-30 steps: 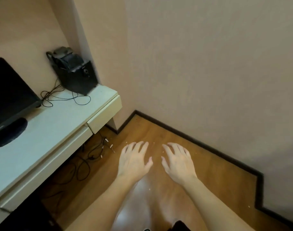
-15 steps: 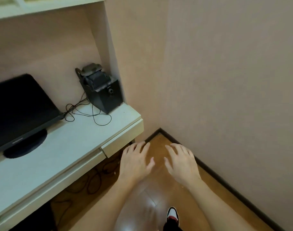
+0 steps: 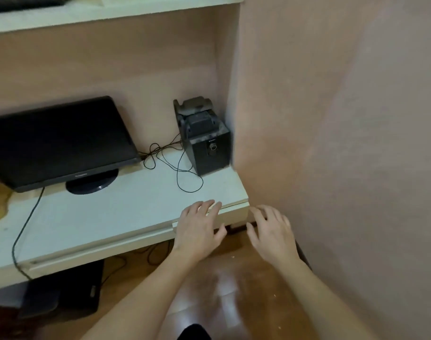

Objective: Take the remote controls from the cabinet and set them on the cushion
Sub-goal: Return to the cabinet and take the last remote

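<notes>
A white cabinet (image 3: pixel 116 217) with a flat top fills the left half, and a small drawer front (image 3: pixel 234 213) sits at its right end. My left hand (image 3: pixel 199 229) hovers open, palm down, over the drawer's front edge. My right hand (image 3: pixel 271 229) is open too, fingers spread, just right of the cabinet's corner above the floor. Both hands hold nothing. No remote control and no cushion are in view.
A black monitor (image 3: pixel 59 143) stands on the cabinet at left, a black speaker (image 3: pixel 204 141) at the back right with loose cables (image 3: pixel 175 168) beside it. A white shelf (image 3: pixel 111 13) runs above. A pink wall (image 3: pixel 344 143) closes the right side. Dark boxes (image 3: pixel 62 295) sit under the cabinet on the wooden floor.
The view has lifted and turned left, from the floor corner up to the cabinet, monitor and shelf. Both hands stayed open and now lie at the cabinet's right end.
</notes>
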Motion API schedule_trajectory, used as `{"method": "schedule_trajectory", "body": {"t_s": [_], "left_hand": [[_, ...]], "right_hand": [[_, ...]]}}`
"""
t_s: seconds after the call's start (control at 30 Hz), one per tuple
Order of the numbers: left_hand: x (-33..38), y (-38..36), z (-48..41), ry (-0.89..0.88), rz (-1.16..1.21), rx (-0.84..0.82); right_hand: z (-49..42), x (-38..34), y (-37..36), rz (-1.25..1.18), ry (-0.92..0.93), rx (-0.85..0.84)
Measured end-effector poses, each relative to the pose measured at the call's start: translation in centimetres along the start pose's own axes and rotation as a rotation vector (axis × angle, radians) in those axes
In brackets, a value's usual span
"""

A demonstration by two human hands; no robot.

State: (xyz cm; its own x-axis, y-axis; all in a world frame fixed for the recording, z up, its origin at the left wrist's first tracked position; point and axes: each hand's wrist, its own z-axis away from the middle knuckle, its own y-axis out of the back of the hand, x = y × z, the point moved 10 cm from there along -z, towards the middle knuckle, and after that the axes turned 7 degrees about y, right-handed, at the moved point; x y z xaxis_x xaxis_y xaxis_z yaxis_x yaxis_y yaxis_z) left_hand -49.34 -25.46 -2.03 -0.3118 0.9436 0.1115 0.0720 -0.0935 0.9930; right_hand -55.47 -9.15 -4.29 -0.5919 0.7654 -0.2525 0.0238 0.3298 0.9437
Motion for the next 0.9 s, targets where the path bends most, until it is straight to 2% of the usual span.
{"method": "schedule_trajectory", "body": {"t_s": [0.2,0.33,0.53,0.67,0.9], "left_hand": [[-4.9,0.1,-2.8,0.112,0.048,0.015],[-6.9,-0.2,-6.1,0.105,0.051,0.028],[-9.4,1.2,-12.6,0.038,0.068,0.091],[-11.0,2.1,-16.4,0.013,0.088,0.123],[-11.5,1.6,-19.5,-0.050,0.169,0.137]], "right_hand": [[-5.2,-3.5,-2.8,0.007,0.117,-0.041],[-8.7,-5.0,-3.8,0.015,0.142,-0.021],[-15.6,-6.9,-3.6,0.029,0.108,0.020],[-19.4,-7.2,-4.1,0.069,0.059,-0.025],[-22.1,-6.8,-5.4,0.098,0.006,-0.047]]}}
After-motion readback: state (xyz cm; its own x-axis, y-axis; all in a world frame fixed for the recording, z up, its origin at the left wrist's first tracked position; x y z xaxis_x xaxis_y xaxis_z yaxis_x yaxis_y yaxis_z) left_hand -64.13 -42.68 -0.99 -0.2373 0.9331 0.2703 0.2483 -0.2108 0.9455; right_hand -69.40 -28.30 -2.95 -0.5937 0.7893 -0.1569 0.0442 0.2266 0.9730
